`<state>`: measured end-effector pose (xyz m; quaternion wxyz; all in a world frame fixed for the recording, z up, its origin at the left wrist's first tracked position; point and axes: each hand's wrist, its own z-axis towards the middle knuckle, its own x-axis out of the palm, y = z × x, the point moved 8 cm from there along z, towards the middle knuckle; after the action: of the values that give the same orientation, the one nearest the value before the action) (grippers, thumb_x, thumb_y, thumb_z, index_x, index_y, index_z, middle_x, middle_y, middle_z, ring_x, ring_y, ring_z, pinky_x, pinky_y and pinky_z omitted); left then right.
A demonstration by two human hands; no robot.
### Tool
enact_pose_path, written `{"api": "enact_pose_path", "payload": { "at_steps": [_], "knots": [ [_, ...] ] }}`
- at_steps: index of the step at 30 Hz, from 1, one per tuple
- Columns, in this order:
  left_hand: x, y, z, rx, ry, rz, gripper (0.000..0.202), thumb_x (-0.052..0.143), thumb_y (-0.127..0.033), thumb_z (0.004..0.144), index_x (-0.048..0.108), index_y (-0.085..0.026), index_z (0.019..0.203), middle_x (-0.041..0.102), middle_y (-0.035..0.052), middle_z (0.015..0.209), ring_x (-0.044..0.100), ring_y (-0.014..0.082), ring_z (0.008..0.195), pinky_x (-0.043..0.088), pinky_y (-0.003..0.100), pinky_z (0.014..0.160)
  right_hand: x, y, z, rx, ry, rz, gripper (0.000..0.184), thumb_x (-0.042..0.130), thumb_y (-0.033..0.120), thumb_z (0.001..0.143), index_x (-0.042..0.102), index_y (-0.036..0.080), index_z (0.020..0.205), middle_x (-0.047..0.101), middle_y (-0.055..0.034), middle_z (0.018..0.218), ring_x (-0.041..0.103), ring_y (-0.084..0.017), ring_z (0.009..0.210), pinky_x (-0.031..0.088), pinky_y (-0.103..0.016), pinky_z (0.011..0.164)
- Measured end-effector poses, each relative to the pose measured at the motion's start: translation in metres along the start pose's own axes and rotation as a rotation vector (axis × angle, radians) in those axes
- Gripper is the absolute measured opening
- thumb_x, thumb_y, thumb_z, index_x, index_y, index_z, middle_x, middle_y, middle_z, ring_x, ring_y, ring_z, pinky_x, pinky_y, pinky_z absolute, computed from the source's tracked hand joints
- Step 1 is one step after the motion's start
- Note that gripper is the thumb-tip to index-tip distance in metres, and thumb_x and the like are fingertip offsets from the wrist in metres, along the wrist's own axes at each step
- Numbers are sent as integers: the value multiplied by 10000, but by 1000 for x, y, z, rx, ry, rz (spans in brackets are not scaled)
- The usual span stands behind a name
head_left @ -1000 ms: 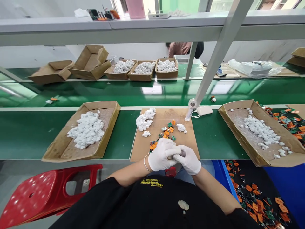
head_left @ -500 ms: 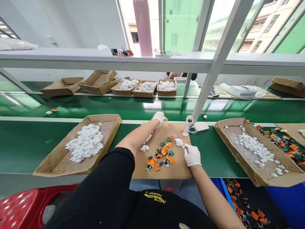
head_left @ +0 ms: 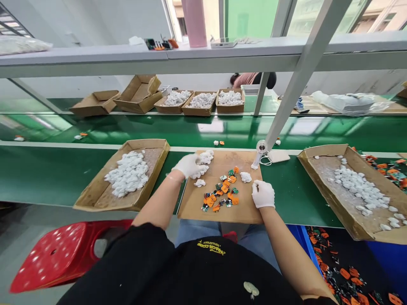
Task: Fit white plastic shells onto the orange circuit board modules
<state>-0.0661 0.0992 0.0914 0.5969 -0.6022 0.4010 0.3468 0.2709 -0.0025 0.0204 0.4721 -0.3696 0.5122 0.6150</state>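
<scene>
My gloved left hand (head_left: 189,165) lies with bent fingers on a pile of white plastic pieces (head_left: 205,159) at the far left of a cardboard mat (head_left: 193,203). My gloved right hand (head_left: 263,194) rests curled on the mat's right side; what it pinches is too small to make out. Between the hands lie several orange and green circuit boards (head_left: 222,192). A small heap of white pieces (head_left: 245,176) sits just beyond my right hand. One single white piece (head_left: 199,183) is near my left wrist. An assembled white and orange piece (head_left: 219,142) lies on the green belt beyond the mat.
Cardboard trays of white pieces flank the mat, left (head_left: 152,178) and right (head_left: 318,169). A small fan (head_left: 260,148) stands at a slanted post (head_left: 299,84). A red stool (head_left: 57,254) is at lower left and a blue bin (head_left: 299,237) at lower right. Another person (head_left: 251,78) works across the line.
Both hands were together at my lap. My left hand then reached to the belt, left a piece there, and came back to the white pile. My right hand moved onto the mat.
</scene>
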Motion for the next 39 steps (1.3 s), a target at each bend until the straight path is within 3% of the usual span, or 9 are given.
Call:
{"api": "enact_pose_path", "payload": {
  "at_steps": [3, 5, 10, 13, 16, 21, 27, 33, 39],
  "knots": [
    [24, 23, -68, -47, 58, 20, 408, 805, -441, 687, 729, -210, 1015, 747, 52, 1008, 698, 238, 957, 535, 265, 852, 1, -6, 0, 4, -77, 64, 233, 516, 246, 898, 739, 179, 891, 720, -104, 850, 608, -237, 795, 401, -319, 698],
    [43, 27, -95, -60, 56, 19, 353, 807, -371, 681, 727, -223, 991, 739, 56, 1051, 692, 228, 980, 532, 255, 855, 1, -8, -1, -18, -164, 131, 255, 520, 232, 872, 743, 159, 971, 727, -125, 911, 628, -251, 840, 449, -339, 749],
    [71, 18, -99, -21, -41, -39, 126, 712, -227, 751, 699, -213, 876, 703, 70, 1144, 639, 232, 1127, 526, 300, 953, -3, -9, -11, -88, -307, 374, 299, 474, 208, 869, 733, 169, 1014, 725, -139, 993, 657, -258, 957, 528, -403, 894],
    [66, 7, -94, 49, -147, -109, 48, 664, -205, 789, 675, -197, 836, 696, 95, 1116, 573, 253, 1239, 502, 357, 1041, -6, -4, -26, -63, -301, 503, 264, 495, 242, 865, 728, 185, 975, 728, -144, 1031, 670, -267, 1004, 535, -448, 960],
    [60, -13, -101, 131, -244, -204, 111, 650, -199, 803, 646, -176, 911, 690, 109, 1059, 625, 246, 1132, 543, 397, 991, -7, 12, -47, -26, -265, 715, 203, 603, 314, 816, 707, 189, 937, 727, -153, 1046, 690, -281, 987, 563, -470, 944],
    [57, -67, -135, 333, -321, -408, 207, 669, -225, 817, 571, -181, 994, 656, 117, 1134, 676, 191, 1021, 599, 330, 851, -3, 59, -70, 24, -17, 1201, 344, 637, 360, 851, 613, 211, 1160, 741, -118, 1037, 739, -225, 824, 628, -420, 814],
    [37, -111, -174, 579, -474, -486, 126, 638, -185, 848, 569, -217, 948, 683, 60, 985, 681, 178, 966, 589, 348, 883, -27, 89, -68, -66, 55, 1135, 238, 676, 352, 815, 707, 220, 1010, 727, -102, 1094, 707, -236, 988, 591, -391, 914],
    [40, -125, -188, 685, -421, -456, 304, 640, -85, 765, 641, -230, 1032, 644, 67, 1056, 659, 187, 998, 593, 346, 875, -26, 107, -72, -29, 279, 1327, 237, 708, 448, 789, 630, 226, 759, 753, -54, 855, 719, -234, 866, 582, -380, 894],
    [40, -122, -185, 688, -362, -550, 313, 646, -76, 764, 657, -240, 1030, 668, 37, 961, 658, 158, 901, 587, 299, 804, -31, 106, -74, -37, 255, 1359, 239, 679, 435, 797, 592, 227, 721, 708, -28, 813, 681, -211, 824, 569, -340, 837]
  ]
}}
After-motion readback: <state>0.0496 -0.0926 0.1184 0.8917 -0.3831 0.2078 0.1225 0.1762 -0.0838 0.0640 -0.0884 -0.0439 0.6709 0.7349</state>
